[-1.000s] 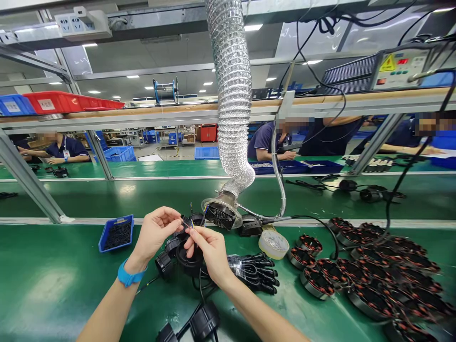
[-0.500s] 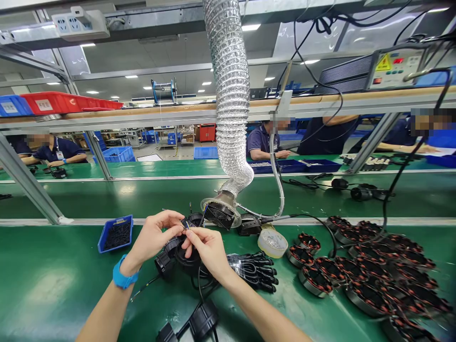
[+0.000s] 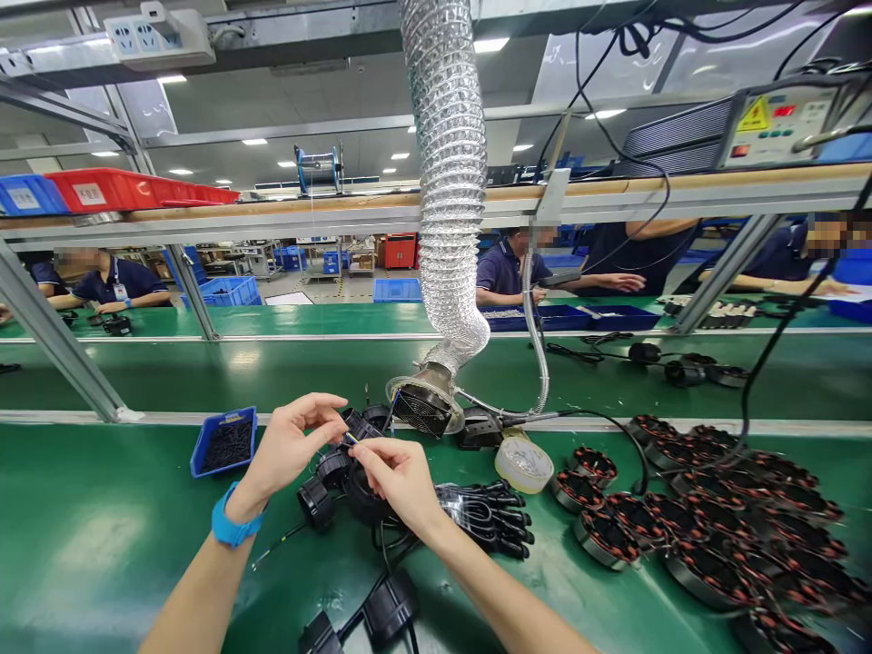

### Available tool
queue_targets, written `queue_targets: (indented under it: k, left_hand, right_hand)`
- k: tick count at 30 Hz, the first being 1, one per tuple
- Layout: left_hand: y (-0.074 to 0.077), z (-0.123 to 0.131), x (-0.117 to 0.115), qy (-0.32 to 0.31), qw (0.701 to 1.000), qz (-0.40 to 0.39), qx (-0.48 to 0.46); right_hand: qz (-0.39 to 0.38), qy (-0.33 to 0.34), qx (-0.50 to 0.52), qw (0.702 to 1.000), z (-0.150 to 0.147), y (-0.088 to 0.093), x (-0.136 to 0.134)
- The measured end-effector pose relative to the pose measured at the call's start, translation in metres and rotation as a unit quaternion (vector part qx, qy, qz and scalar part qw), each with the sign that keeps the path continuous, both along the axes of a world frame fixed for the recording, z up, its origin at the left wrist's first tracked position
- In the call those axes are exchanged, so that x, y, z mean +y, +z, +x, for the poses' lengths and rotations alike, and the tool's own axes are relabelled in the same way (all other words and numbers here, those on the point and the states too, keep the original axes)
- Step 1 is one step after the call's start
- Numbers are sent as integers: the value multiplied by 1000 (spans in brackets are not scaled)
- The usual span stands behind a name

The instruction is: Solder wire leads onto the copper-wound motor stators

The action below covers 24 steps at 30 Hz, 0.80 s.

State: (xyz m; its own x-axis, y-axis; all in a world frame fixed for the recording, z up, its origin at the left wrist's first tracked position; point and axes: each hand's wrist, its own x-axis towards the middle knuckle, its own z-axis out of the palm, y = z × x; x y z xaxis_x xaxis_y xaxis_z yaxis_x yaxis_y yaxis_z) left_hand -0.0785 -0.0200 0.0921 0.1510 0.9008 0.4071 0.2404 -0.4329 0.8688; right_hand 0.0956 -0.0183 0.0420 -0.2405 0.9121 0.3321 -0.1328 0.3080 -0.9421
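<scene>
My left hand [image 3: 290, 445], with a blue wristband, pinches thin coloured wires [image 3: 349, 439] between thumb and forefinger. My right hand [image 3: 397, 477] pinches the same wires from the right, fingertips almost touching the left ones. Both hands hover above a cluster of round black parts [image 3: 327, 481] joined by black cables on the green bench [image 3: 102, 545]. A black round part sits partly hidden under my right palm.
A small blue bin [image 3: 224, 442] of black pieces lies left. A silver duct [image 3: 450, 182] ends in a fan hood [image 3: 423, 407]. Black gloves [image 3: 487, 518], a tape roll [image 3: 522, 464] and several copper-wound stators [image 3: 681, 527] lie right. Other people work across the belt.
Both hands stay pinched on the wires. The left fingers have spread slightly and the hands have shifted a little downward and left in view.
</scene>
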Motion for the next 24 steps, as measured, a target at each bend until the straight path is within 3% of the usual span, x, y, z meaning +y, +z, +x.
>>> queue_targets:
  k: [24]
  left_hand:
    - [0,-3,-1,-10,998,-7,55]
  right_hand:
    - [8,-11,-33,999,-1,-2,1]
